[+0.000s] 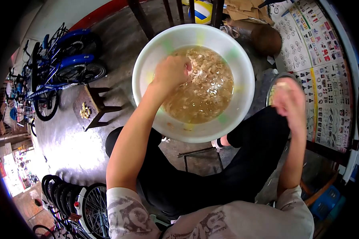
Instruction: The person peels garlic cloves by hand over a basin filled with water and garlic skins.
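Observation:
A large white basin (243, 91) holds cloudy brownish water with many pale flakes (209, 67) in it. Over the basin's left part is my left hand (172, 71), its fingers curled at the water's edge of the flakes; whatever they hold is hidden. My right hand (287, 97) is to the right of the basin, blurred by motion, above a round metal-rimmed container (272, 85). Something pale shows at its fingers, too smeared to make out.
A small wooden stool (92, 104) with pale pieces on it stands left of the basin. Bicycles (73, 63) stand at the left, with tyres (62, 193) at the lower left. A ball (201, 12) and cardboard (247, 10) lie behind. Printed sheets (327, 79) are at the right.

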Demonstrator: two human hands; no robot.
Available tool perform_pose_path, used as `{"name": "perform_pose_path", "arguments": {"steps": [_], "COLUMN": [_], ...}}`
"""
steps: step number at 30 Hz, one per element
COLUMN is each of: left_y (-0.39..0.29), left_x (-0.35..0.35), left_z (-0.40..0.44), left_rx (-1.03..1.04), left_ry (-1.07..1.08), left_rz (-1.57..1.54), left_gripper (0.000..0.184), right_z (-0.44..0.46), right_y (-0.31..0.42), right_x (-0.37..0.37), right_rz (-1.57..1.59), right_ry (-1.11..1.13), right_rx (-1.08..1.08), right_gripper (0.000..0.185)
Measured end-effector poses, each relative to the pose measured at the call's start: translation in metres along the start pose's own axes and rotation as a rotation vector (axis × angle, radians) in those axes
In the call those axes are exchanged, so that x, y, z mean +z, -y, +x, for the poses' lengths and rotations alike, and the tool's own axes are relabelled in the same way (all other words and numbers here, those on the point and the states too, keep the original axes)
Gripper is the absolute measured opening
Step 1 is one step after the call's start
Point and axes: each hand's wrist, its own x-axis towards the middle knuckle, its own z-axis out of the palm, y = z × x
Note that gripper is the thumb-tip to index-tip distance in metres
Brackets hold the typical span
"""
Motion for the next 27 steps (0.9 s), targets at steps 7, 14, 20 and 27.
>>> {"name": "perform_pose_path", "arguments": {"steps": [7,14,20,27], "left_y": [-0.032,0.069,0.415,0.530], "left_x": [-0.001,-0.134,-0.051,-0.023], "left_z": [-0.029,-0.163,-0.278,-0.293], "left_rx": [0.006,-0.103,-0.975,-0.832], "left_ry": [0.197,-0.050,-1.104,-0.908], "left_rz": [0.177,-0.823,0.307,0.167], "left_gripper": [0.043,0.046,0.060,0.050], "right_z": [-0.034,-0.016,0.017,-0.003], "right_y": [-0.088,-0.032,-0.065,-0.131], "right_x": [-0.122,-0.030,-0.007,-0.084], "right_rz": [-1.437,-1.076,-0.799,-0.737], "right_ry": [-0.623,-0.634,-0.385,-0.391], "right_rx": [-0.299,-0.665,-0.529,-0.197], "right_gripper": [0.046,0.040,0.035,0.041]}}
